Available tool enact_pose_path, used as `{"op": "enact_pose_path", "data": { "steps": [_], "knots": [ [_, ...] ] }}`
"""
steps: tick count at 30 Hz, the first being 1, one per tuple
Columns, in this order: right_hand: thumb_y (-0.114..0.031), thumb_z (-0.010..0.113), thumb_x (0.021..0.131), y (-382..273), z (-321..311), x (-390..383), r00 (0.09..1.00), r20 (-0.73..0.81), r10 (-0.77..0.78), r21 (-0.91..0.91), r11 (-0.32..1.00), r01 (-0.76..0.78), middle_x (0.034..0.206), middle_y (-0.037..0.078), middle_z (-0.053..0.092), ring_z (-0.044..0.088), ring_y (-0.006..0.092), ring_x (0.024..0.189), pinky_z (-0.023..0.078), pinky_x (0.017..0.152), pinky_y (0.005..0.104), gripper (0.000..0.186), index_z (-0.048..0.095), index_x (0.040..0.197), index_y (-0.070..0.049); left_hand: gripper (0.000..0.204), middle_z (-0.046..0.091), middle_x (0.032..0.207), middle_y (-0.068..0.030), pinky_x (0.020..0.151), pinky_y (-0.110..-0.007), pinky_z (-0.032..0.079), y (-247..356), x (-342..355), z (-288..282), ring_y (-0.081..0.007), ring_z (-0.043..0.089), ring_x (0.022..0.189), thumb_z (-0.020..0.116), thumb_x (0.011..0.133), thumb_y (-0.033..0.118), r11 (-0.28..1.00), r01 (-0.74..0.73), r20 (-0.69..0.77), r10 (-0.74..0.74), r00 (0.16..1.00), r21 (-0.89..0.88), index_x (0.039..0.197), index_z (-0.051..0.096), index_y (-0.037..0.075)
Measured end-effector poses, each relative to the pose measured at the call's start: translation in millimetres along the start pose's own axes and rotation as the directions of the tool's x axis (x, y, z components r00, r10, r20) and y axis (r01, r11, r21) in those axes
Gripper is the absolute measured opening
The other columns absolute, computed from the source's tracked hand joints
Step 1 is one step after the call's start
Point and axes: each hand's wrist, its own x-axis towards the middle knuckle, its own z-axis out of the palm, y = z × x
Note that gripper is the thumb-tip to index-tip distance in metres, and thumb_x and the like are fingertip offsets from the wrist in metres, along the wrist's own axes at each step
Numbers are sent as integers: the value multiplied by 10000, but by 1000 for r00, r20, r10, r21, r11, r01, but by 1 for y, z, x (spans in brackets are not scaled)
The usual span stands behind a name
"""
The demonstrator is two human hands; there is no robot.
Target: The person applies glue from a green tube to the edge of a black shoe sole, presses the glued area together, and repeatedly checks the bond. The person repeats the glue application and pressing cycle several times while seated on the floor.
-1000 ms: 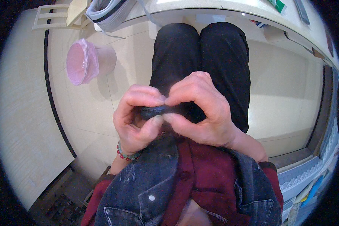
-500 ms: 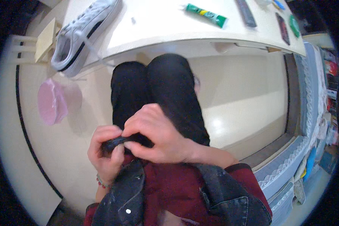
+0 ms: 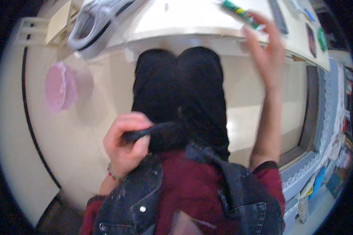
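Observation:
Above my lap, my left hand [image 3: 126, 143] pinches a dark, strip-like piece [image 3: 161, 128] between thumb and fingers. It looks like dark fabric, but blur and the black trousers behind it obscure its exact kind. My right hand [image 3: 267, 45] is stretched out to the table's near edge, thumb and fingers apart around the lower end of a green tube [image 3: 239, 11] with a yellow patch. The tube lies on the white table [image 3: 184, 21]. Motion smears the right fingertips, so any contact with the tube is unclear.
On the table's left stands a white sneaker [image 3: 96, 27] with a black stripe. Right of the tube lie a long dark object [image 3: 277, 16], a flat dark item [image 3: 311, 39] and a green ring [image 3: 322, 38]. A pink-lined bin [image 3: 60, 88] stands on the floor at left.
My right hand has left the dark piece and moved up and right to the green tube. My left hand keeps hold of the dark piece. The view has shifted slightly.

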Motion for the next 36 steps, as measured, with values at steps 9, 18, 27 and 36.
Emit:
{"op": "enact_pose_path", "data": {
  "steps": [9, 18, 27, 36],
  "knots": [
    [-233, 641, 801, 66, 51, 44, 901, 415, -126, -418, 853, 312, 1056, 138, 587, 525, 306, 996, 393, 900, 413, 357, 637, 1119, -72, 276, 617, 979, -147, 822, -302, 483, -6, -2, -11, -209, 605, 897, 597, 673, -105, 995, 24, -11, -25, 1000, -94, 939, 609, -31],
    [-166, 623, 907, -4, -5, -16, 915, 321, 243, 496, 780, -381, 1034, 71, 625, 612, 168, 871, 499, 757, 284, 351, 575, 1222, -19, 265, 620, 978, -187, 824, -326, 504, -7, -4, -12, -225, 616, 874, 596, 705, -53, 993, -3, -22, 0, 1000, -114, 969, 593, -37],
    [-161, 709, 728, -98, -19, -61, 838, 486, -247, 670, 721, -176, 779, 88, 633, 608, 240, 675, 452, 601, 322, 298, 667, 988, -21, 272, 625, 984, -196, 828, -331, 506, -5, -4, -7, -226, 620, 880, 585, 719, -65, 990, -15, 14, 18, 1000, -143, 990, 580, -39],
    [-173, 732, 717, -104, -27, -52, 808, 524, -271, 546, 834, -74, 772, 91, 614, 600, 253, 672, 440, 582, 344, 317, 675, 999, -39, 286, 632, 981, -197, 832, -319, 501, -5, -7, -6, -221, 627, 886, 581, 700, -85, 990, -23, 5, 23, 1000, -142, 983, 592, -42]
  ]
}}
